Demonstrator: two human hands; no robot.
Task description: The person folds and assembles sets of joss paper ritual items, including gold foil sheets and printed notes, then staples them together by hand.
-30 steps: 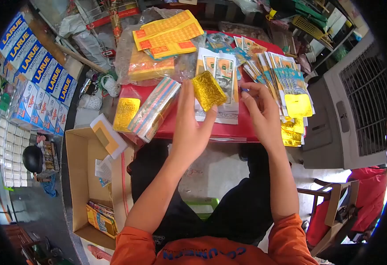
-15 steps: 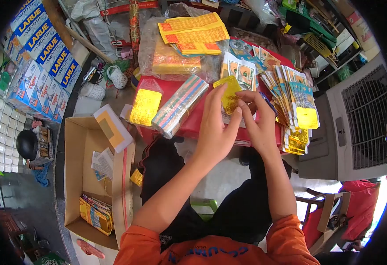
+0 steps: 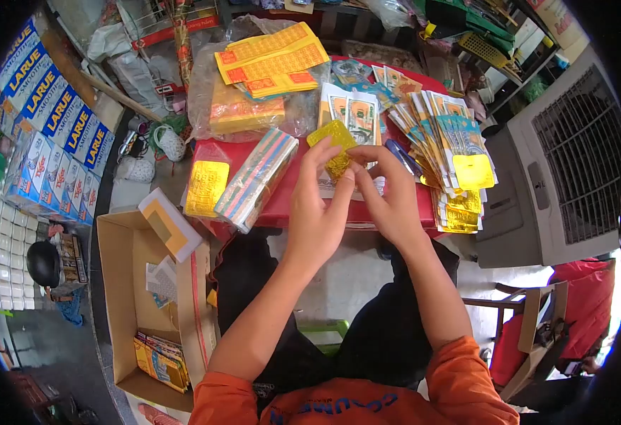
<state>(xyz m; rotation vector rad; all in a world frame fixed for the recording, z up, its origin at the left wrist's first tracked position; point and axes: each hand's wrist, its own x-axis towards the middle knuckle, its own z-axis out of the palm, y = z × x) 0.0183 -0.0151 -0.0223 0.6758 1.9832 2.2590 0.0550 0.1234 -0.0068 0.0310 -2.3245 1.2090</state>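
Observation:
A shiny gold foil sheet [image 3: 332, 134] is tilted up over the front of the red table [image 3: 293, 185]. My left hand [image 3: 317, 212] grips its left edge, fingers behind and thumb at the lower end. Thumb and fingertips of my right hand [image 3: 390, 202] pinch the sheet's lower right edge. Just beyond lie printed banknote sheets [image 3: 356, 113]. Left of my hands is a plastic-wrapped bundle [image 3: 259, 177] with coloured stripes, and beside it a stack of gold foil sheets [image 3: 208, 185]. To the right, folded paper bundles [image 3: 442, 142] are fanned out, a gold sheet [image 3: 473, 171] on top.
Yellow printed papers [image 3: 275, 57] rest on a plastic bag at the back. A cardboard box [image 3: 122, 283] with paper packets [image 3: 160, 361] stands at the left, beer cartons [image 3: 55, 106] beyond it. A grey air cooler [image 3: 566, 163] stands on the right.
The view has shifted, so the table sits further left. Both hands still hold the gold sheet, and the right fingertips have moved slightly along its lower edge.

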